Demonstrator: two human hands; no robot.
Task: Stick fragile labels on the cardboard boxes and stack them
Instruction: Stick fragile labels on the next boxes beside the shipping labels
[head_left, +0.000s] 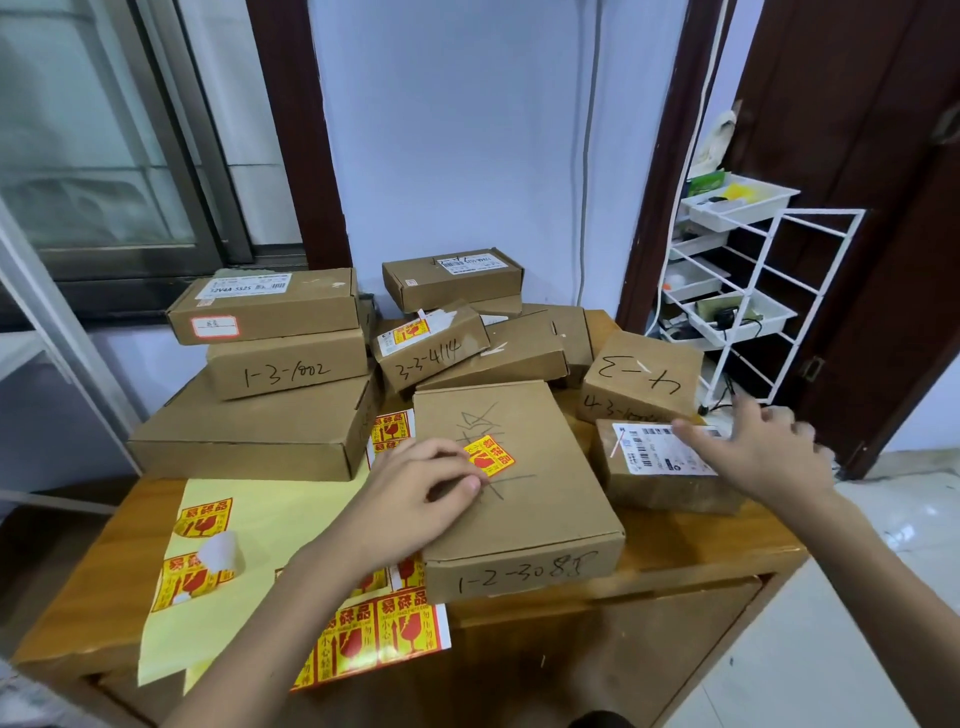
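Head view, left hand (415, 493) pressing fragile label (490, 456) — box (519, 493)

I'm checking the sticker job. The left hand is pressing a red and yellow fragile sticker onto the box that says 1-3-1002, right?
Not quite. The head view shows the left hand pressing the fragile sticker onto the box marked 1-2-3085, at the front of the table. The box marked 1-3-1002 sits in the stack at the back left, with no hand on it.
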